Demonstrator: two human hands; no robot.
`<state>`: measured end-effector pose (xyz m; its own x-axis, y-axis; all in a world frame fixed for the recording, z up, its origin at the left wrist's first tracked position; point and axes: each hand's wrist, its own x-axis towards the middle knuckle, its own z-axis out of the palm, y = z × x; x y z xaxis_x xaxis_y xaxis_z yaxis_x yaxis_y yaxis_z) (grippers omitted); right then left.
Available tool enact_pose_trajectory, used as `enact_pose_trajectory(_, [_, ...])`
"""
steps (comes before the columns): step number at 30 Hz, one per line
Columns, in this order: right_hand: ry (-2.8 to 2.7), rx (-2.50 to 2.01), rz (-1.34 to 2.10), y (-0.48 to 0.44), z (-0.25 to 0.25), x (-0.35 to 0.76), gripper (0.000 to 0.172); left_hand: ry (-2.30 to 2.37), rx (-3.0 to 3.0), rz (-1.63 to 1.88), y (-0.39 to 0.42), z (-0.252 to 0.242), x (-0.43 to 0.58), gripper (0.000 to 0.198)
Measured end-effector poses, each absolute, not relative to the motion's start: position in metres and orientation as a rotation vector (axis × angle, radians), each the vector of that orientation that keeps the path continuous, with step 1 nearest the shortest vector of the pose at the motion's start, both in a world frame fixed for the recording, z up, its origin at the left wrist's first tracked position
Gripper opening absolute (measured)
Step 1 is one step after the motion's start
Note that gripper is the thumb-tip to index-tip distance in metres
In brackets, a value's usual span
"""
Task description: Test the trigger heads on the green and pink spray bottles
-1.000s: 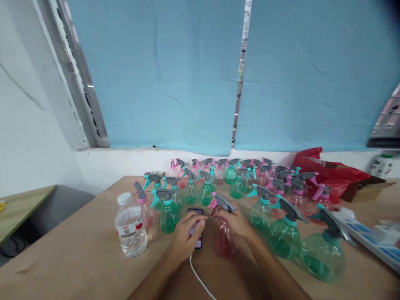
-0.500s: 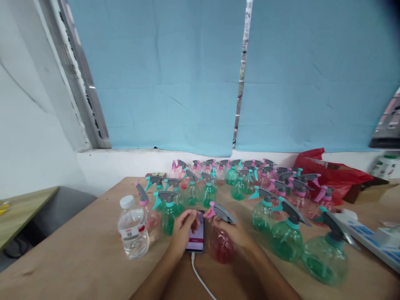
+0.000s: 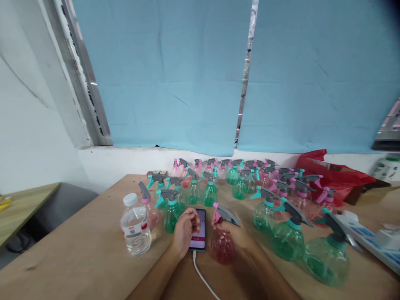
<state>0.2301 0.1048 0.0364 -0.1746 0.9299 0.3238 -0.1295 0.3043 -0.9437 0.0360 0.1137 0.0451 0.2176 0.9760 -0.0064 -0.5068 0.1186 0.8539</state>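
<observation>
My right hand [image 3: 233, 231] is wrapped round the neck of a clear spray bottle with red liquid [image 3: 223, 248], its trigger head grey with a pink nozzle. This bottle stands upright near the table's front edge, the nozzle pointing left. Just left of it lies a smartphone [image 3: 197, 240] with its screen lit and a white cable [image 3: 202, 278] plugged into its lower end. Over the phone's left side rests my left hand [image 3: 186, 231], its fingers curled in, and I see nothing held in them. A green spray bottle [image 3: 171, 216] stands close behind that hand.
Several green and pink spray bottles crowd the wooden table [image 3: 93, 233] behind and to the right. A clear water bottle with a white cap [image 3: 136, 227] stands at left. Farther right are a red plastic bag [image 3: 334, 177], a cardboard box [image 3: 371, 191] and a white-and-blue item [image 3: 365, 235].
My left hand has drawn back a little left and down from the pink nozzle, its fingers now curled. My right hand still grips the red-liquid spray bottle. The view has shifted slightly.
</observation>
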Motion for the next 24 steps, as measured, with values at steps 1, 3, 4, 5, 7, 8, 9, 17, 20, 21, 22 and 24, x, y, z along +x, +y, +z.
enact_pose_trajectory(1, [-1.398, -0.785, 1.157, 0.104, 0.038, 0.23, 0.01, 0.686, 0.844, 1.222, 0.114, 0.045, 0.036, 0.023])
enact_pose_trajectory(3, [-1.414, -0.783, 1.141, 0.103, 0.04, 0.229, 0.012, 0.673, 0.828, 1.23, 0.114, 0.044, 0.035, 0.024])
enact_pose_trajectory(4, [-1.435, -0.784, 1.14, 0.102, 0.041, 0.229, 0.014, 0.667, 0.823, 1.236, 0.115, 0.044, 0.034, 0.024])
enact_pose_trajectory(5, [-1.456, -0.781, 1.143, 0.102, 0.042, 0.229, 0.015, 0.662, 0.818, 1.242, 0.115, 0.044, 0.034, 0.024])
enact_pose_trajectory(7, [-1.511, -0.743, 1.169, 0.102, 0.043, 0.228, 0.019, 0.655, 0.808, 1.25, 0.116, 0.043, 0.032, 0.024])
enact_pose_trajectory(8, [-1.53, -0.714, 1.188, 0.102, 0.043, 0.228, 0.021, 0.654, 0.803, 1.252, 0.116, 0.043, 0.032, 0.023])
enact_pose_trajectory(9, [-1.538, -0.688, 1.208, 0.102, 0.043, 0.227, 0.021, 0.656, 0.799, 1.252, 0.116, 0.042, 0.032, 0.023])
enact_pose_trajectory(17, [-1.496, -0.7, 1.212, 0.102, 0.052, 0.222, 0.007, 0.676, 0.804, 1.24, 0.117, 0.038, 0.033, 0.027])
enact_pose_trajectory(20, [-1.483, -0.698, 1.214, 0.101, 0.055, 0.221, 0.007, 0.678, 0.808, 1.241, 0.117, 0.038, 0.034, 0.027])
enact_pose_trajectory(21, [-1.496, -0.677, 1.226, 0.101, 0.055, 0.221, 0.01, 0.676, 0.811, 1.242, 0.117, 0.039, 0.033, 0.026])
enact_pose_trajectory(22, [-1.511, -0.657, 1.238, 0.101, 0.055, 0.22, 0.014, 0.675, 0.815, 1.243, 0.117, 0.039, 0.033, 0.026])
enact_pose_trajectory(24, [-1.517, -0.639, 1.256, 0.101, 0.052, 0.219, 0.021, 0.675, 0.821, 1.241, 0.116, 0.04, 0.034, 0.025])
